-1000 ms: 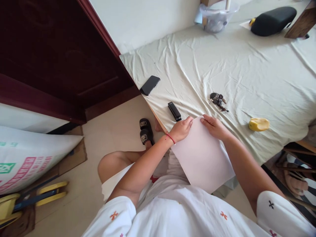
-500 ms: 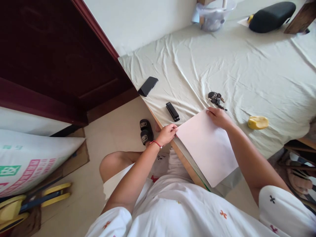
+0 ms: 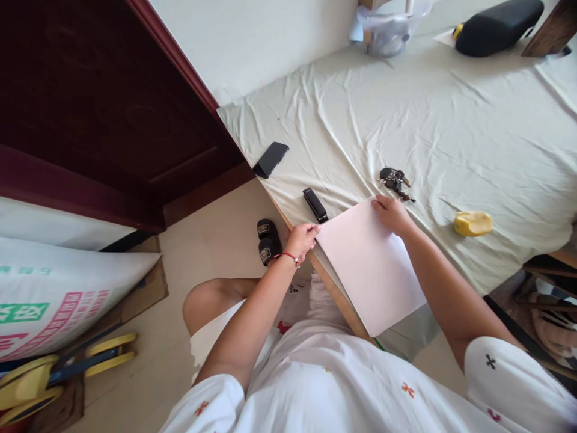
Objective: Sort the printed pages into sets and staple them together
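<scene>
White paper lies at the near edge of the cloth-covered table, and whether it is one sheet or a stack I cannot tell. My left hand, a red string round its wrist, pinches the paper's far left corner. At the far right corner, my right hand grips the paper between thumb and fingers. A black stapler rests just beyond the left corner. Keys lie just past my right hand. Farther left is a black phone-like object.
A yellow object sits right of my right forearm. At the back stand a clear plastic basket and a dark padded object. Black slippers are on the floor left of the table edge.
The paper has shifted slightly left and toward the far side, with both hands still holding its corners. The stapler and keys have not moved on the cloth.
</scene>
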`<action>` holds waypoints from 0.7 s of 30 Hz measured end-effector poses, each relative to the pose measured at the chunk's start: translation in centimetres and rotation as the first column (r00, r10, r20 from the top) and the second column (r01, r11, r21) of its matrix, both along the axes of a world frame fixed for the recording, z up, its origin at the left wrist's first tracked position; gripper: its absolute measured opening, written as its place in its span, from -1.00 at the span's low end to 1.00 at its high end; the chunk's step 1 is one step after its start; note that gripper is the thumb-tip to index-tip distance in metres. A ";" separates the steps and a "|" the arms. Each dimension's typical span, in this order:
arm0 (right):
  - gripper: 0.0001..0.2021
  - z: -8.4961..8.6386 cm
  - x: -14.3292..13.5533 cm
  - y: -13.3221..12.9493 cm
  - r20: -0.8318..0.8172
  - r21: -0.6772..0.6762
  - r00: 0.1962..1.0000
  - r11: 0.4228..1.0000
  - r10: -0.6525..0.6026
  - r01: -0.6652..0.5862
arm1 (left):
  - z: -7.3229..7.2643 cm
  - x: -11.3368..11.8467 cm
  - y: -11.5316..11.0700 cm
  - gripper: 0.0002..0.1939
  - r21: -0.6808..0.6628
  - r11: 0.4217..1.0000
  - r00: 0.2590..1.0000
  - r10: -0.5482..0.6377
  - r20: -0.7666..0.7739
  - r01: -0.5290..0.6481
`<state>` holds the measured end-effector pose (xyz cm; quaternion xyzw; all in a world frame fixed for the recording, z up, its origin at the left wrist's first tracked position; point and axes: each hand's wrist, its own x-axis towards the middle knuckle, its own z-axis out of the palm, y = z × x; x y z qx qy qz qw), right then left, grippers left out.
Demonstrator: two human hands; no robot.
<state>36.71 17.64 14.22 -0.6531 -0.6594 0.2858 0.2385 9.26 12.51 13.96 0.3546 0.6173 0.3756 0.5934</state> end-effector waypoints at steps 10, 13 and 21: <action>-0.71 -0.2 0.2 -0.7 -0.093 0.036 0.996 0.999 -0.003 0.006 | 0.1 -0.5 -1.2 -0.91 -0.037 0.997 0.992 -0.069 0.107 0.073; -0.69 -0.2 0.0 -0.8 -0.110 0.041 0.994 0.999 0.007 -0.002 | -0.1 -0.1 -1.6 -0.82 -0.018 0.996 0.994 -0.089 0.061 0.091; -0.79 0.6 -0.1 -0.7 -0.152 0.035 0.988 0.999 0.019 -0.014 | -0.6 -0.1 -2.0 -0.65 0.157 0.985 0.997 -0.080 0.017 0.076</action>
